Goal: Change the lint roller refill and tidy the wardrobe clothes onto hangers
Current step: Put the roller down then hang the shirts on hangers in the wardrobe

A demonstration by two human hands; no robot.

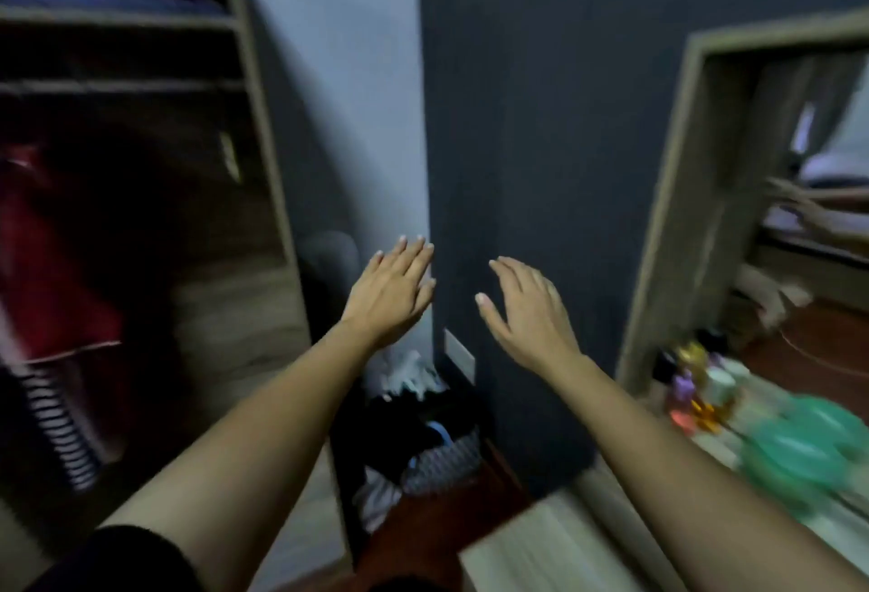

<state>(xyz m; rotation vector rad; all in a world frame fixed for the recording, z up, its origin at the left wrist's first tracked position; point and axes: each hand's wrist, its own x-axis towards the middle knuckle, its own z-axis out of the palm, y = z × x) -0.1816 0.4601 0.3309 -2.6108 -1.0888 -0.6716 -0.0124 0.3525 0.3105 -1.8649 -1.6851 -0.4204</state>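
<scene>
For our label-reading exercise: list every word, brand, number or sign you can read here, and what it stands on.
No text can be read.
Small bottles: any labels are too blurred to read.
Red garment: no print shows.
Left hand and right hand hold nothing.

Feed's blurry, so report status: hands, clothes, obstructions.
Left hand, right hand open, empty. Red garment in wardrobe, untouched. Basket of clothes on floor below hands.

Single head-worn view, forward and down, close above a wall corner (425,121)
</scene>
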